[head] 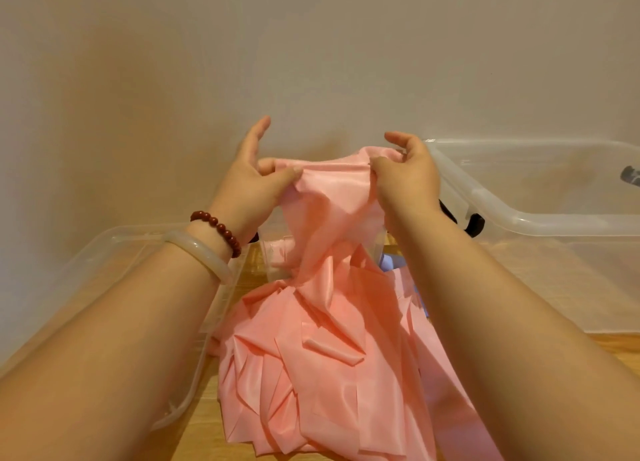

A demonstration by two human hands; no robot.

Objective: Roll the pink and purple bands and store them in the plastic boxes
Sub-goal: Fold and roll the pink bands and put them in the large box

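Note:
A long pink band point(332, 197) is lifted at its top end between both hands. My left hand point(252, 180) pinches its left corner with thumb and a finger, the other fingers raised. My right hand point(405, 173) grips the right corner with curled fingers. The band hangs down into a loose heap of pink bands point(318, 367) on the wooden table. A bit of purple band point(389, 263) peeks out behind the heap, near my right forearm. One clear plastic box point(114, 249) stands at the left, another clear plastic box point(540, 218) at the right.
A plain wall stands close behind the table. The wooden table point(616, 349) shows at the right, in front of the right box. Black latches point(474, 225) sit on the right box's near corner. A dark object point(630, 175) lies inside that box.

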